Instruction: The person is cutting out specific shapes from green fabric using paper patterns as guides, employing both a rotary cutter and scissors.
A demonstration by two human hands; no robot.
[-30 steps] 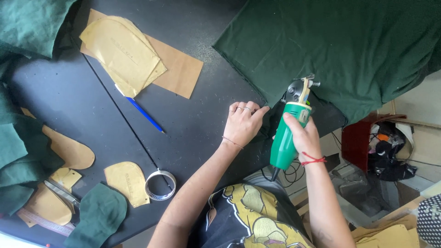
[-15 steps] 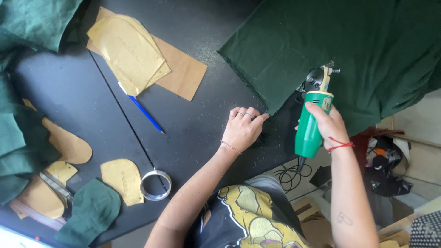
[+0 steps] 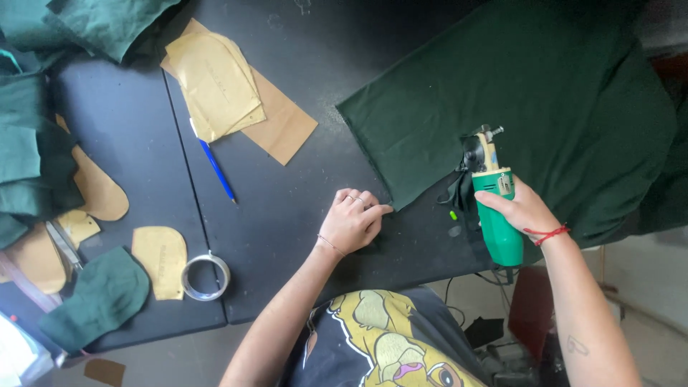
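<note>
On the black table (image 3: 287, 215), right hand (image 3: 522, 208) fingers wrapped around green cutter (image 3: 494, 208), left hand (image 3: 355, 218) fingers curled on dark green fabric (image 3: 516, 93) corner.

green electric cutter (image 3: 494, 208) upright on dark green fabric (image 3: 516, 107).

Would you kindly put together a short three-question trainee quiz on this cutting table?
1. True or false: the right hand grips a green electric cutter.
2. What does the left hand touch? A) the tape roll B) the corner of the dark green fabric C) the blue pen
3. Fill in: the tan paper patterns lie on the black ____.

Key: 1 true; 2 B; 3 table.
</note>
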